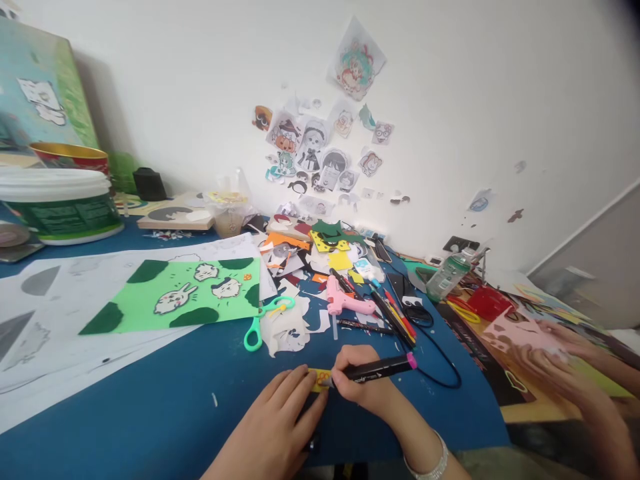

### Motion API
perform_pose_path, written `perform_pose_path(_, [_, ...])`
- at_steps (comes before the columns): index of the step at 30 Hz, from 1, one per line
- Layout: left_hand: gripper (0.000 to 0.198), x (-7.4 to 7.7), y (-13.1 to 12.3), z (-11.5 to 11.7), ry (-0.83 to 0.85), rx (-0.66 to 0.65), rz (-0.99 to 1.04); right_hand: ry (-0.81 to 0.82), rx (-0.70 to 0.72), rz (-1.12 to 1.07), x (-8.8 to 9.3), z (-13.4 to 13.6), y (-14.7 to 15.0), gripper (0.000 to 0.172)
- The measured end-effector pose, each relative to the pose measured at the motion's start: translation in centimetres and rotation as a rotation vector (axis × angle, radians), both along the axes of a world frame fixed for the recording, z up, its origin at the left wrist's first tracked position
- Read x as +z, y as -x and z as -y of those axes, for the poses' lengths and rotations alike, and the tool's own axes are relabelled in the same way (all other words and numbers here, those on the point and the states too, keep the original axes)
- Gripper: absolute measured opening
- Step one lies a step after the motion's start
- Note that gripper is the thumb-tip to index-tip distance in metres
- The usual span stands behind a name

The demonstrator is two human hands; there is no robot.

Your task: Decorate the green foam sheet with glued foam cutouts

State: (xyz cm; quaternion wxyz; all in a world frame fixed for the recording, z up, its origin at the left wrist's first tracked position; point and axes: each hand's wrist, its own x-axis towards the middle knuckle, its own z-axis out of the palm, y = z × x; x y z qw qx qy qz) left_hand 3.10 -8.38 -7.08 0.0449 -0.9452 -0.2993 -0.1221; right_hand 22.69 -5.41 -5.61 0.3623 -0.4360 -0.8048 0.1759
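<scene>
My right hand point(361, 383) is closed around a black marker point(383, 368) with a pink end cap, its tip on a small yellow piece of paper point(320, 379) lying on the blue table cover point(150, 400). My left hand point(277, 427) rests flat beside it, fingertips pressing on the left edge of the yellow piece. Orange marks show on the yellow piece.
Mint-green scissors point(263, 320), a pink glue gun point(345, 301), a row of pens point(395, 313) and paper scraps point(300, 253) lie just beyond my hands. A green picture with cut-out animals point(180, 293) lies at left. Another person's hands point(565, 367) press a pink sheet at right. Tubs point(60, 200) stand far left.
</scene>
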Motion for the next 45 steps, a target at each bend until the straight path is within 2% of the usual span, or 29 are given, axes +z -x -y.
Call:
perform_pose_path(8, [0.064, -0.3, 0.0, -0.1, -0.009, -0.002, 0.027, 0.027, -0.061, 0.008, 0.6, 0.1, 0.1, 0.021])
perform_pose_path(14, [0.058, -0.3, 0.1, 0.0, 0.009, 0.010, 0.042, 0.039, -0.044, 0.012, 0.8, 0.0, 0.1, 0.021])
perform_pose_path(23, [0.048, -0.9, 0.1, -0.1, -0.061, -0.013, 0.093, 0.107, -0.047, -0.043, 0.5, 0.0, -0.1, 0.021])
perform_pose_path(34, [0.047, -0.5, 0.1, -0.1, -0.038, -0.010, 0.088, 0.105, -0.064, -0.088, 0.6, -0.1, 0.0, 0.023])
perform_pose_path(38, [0.054, -0.5, 0.1, 0.0, -0.038, 0.003, 0.068, 0.117, -0.073, -0.093, 0.7, -0.1, 0.0, 0.023])
perform_pose_path(41, [0.064, -0.4, 0.1, 0.1, -0.043, 0.021, 0.060, 0.141, -0.097, -0.260, 0.4, -0.2, -0.4, 0.023])
perform_pose_path(45, [0.075, -0.9, 0.5, -0.1, -0.084, 0.047, 0.135, 0.201, -0.132, -0.689, -0.5, 0.1, -1.0, 0.022])
